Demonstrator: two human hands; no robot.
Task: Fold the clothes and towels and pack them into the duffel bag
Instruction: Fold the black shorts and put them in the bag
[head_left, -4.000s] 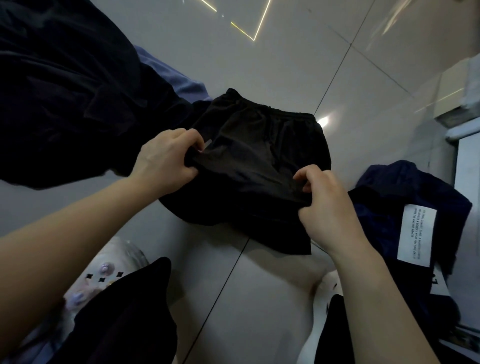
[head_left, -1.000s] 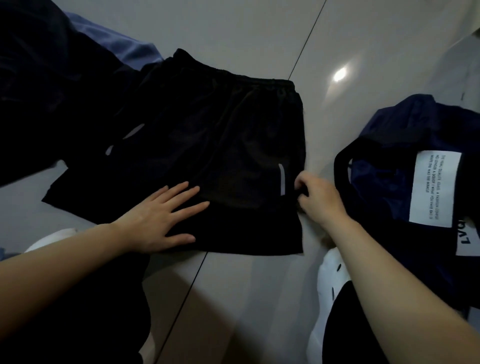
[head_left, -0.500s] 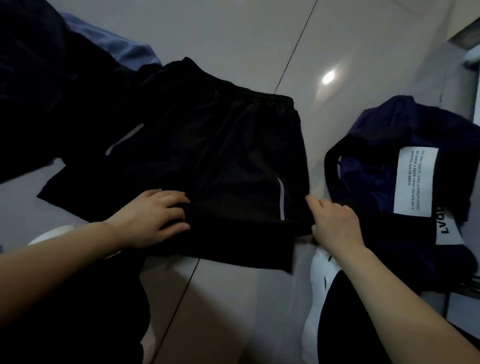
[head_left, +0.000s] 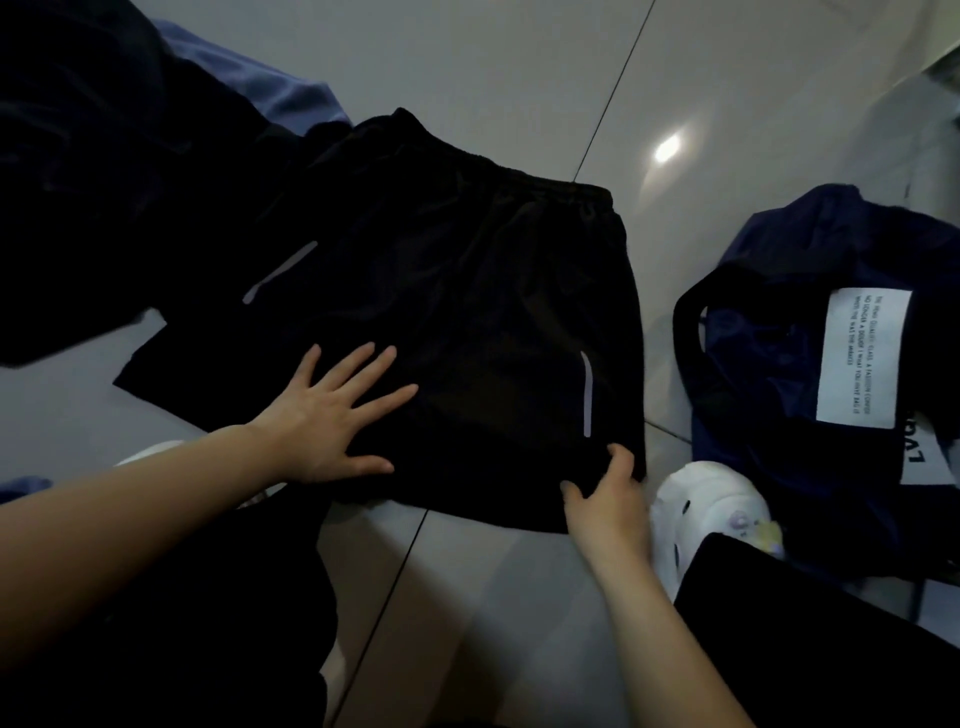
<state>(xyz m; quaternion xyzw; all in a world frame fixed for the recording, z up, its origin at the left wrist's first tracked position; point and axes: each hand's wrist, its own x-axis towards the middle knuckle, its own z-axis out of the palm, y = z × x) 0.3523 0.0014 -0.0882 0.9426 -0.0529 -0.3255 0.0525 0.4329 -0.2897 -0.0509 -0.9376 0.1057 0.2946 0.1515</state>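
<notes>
A pair of black shorts (head_left: 457, 312) with two pale reflective strips lies spread flat on the tiled floor, waistband at the far side. My left hand (head_left: 332, 410) presses flat on the near left leg, fingers straight and spread. My right hand (head_left: 605, 488) pinches the hem at the near right corner of the shorts. The navy duffel bag (head_left: 810, 364) with a white printed label lies slumped on the floor to the right, its black strap looped toward the shorts.
A heap of dark clothing (head_left: 98, 171) fills the far left, with a blue garment (head_left: 265, 88) showing behind it. A white clog (head_left: 696, 504) on my foot sits beside the bag. My dark-clad knees fill the bottom corners.
My left hand has uncurled and now lies flat on the shorts. My right hand has moved down to the near right hem corner and pinches it. The shorts lie smoother.
</notes>
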